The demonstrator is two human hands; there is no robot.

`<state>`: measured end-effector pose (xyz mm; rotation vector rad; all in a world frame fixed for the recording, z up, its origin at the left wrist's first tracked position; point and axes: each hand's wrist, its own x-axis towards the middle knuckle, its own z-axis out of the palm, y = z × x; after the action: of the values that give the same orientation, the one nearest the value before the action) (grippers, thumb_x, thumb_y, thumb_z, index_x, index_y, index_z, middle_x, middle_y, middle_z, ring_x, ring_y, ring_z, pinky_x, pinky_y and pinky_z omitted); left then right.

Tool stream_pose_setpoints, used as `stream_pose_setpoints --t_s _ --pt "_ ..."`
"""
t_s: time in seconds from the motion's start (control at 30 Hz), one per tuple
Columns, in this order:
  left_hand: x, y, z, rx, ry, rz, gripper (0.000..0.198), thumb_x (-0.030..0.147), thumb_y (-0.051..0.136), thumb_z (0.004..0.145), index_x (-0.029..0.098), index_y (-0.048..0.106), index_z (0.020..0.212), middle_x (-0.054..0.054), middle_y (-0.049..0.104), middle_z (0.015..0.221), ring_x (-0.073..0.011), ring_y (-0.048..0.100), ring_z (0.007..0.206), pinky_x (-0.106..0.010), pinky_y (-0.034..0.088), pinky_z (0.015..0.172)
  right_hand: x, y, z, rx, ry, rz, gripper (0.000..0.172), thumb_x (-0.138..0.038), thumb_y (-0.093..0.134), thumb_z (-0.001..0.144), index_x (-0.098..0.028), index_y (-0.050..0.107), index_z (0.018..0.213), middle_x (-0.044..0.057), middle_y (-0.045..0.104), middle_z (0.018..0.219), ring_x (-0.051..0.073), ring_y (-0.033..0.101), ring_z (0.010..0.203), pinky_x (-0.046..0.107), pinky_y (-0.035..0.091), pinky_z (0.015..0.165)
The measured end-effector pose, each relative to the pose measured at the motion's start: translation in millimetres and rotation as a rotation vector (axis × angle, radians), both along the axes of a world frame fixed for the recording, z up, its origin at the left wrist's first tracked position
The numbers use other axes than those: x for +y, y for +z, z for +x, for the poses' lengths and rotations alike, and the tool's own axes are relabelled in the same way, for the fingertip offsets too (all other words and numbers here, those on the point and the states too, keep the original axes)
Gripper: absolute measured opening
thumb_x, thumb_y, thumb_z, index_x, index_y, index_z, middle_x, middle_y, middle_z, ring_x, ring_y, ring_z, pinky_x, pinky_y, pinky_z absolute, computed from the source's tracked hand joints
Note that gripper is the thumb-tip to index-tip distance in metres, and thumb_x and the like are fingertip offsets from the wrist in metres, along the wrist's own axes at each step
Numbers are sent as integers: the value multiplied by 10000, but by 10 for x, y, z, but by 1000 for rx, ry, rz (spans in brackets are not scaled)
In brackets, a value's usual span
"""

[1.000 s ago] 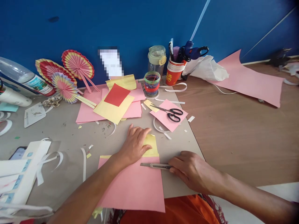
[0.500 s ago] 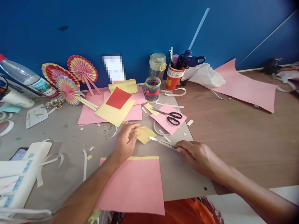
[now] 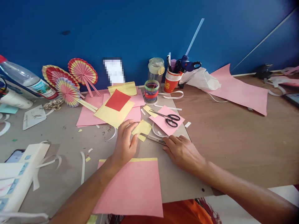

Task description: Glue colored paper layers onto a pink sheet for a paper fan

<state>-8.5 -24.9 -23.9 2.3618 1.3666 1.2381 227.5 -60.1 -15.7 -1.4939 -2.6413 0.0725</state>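
Observation:
My right hand is closed round the back end of a utility knife, low over the desk. Its tip points left, across the lower edge of a small yellow paper piece. Just left of that piece, my left hand is open, thumb and fingers apart, with nothing visible between them. Below both hands lies a large pink sheet with a yellow strip along its top edge. Black-handled scissors rest on a small pink square beyond the knife.
Pink and yellow sheets topped by a red square lie at the back. Paper fans lean left of them. A tape roll stack, a clear bottle and a red cup holding tools stand by the blue wall.
My right hand and the knife have moved left, the blade tip now further over the yellow piece. My left hand's fingers have come off that piece and spread.

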Motion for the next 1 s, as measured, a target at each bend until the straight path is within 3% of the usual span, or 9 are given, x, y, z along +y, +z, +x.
stream_pose_setpoints --t_s 0.23,0.4,0.53,0.63,0.7,0.87,1.0 --pt "-10 18 10 12 -24 12 359 132 488 878 197 466 1230 -125 490 1225 -236 478 1203 -457 426 1026 25 63 -172 -82 -19 -28 168 -156 491 896 -119 608 1010 97 610 855 204 555 707 329 291 620" --pt "-3 14 -12 6 -9 -1 354 155 485 888 211 461 1236 -120 489 1230 -237 478 1207 -458 429 1027 -10 198 -233 -44 -56 45 328 -164 524 871 -97 562 1190 146 614 940 262 554 828 359 356 678" --pt "4 13 -12 -8 8 5 334 170 464 899 209 455 1231 -122 498 1221 -232 486 1197 -461 440 1019 -118 255 -292 161 171 16 257 -111 468 878 -151 605 1093 115 592 974 227 527 861 351 396 735" --pt "15 32 -11 -16 22 21 325 170 454 902 202 450 1225 -123 513 1209 -228 496 1184 -465 443 1016 -227 186 -376 265 392 -54 227 -133 446 904 -138 600 1071 117 596 1023 235 512 974 367 423 809" --pt "25 55 -17 -37 23 33 327 160 456 900 196 450 1225 -125 520 1207 -225 497 1184 -465 438 1020 -279 89 -432 280 465 -60 219 -173 461 917 -117 600 1077 131 596 1086 253 490 1069 387 424 880" --pt "53 155 -74 -132 36 5 314 169 478 897 185 475 1211 -122 530 1202 -220 502 1178 -450 421 1029 -277 -146 -481 259 505 29 235 -166 448 933 -115 618 1087 117 608 1153 265 485 1134 414 413 968" --pt "61 315 -151 -228 62 -108 305 217 480 910 201 490 1215 -106 535 1217 -217 506 1193 -423 422 1029 -207 -192 -432 242 518 68 257 -155 477 910 -128 611 1127 107 599 1209 285 471 1181 458 396 1012"
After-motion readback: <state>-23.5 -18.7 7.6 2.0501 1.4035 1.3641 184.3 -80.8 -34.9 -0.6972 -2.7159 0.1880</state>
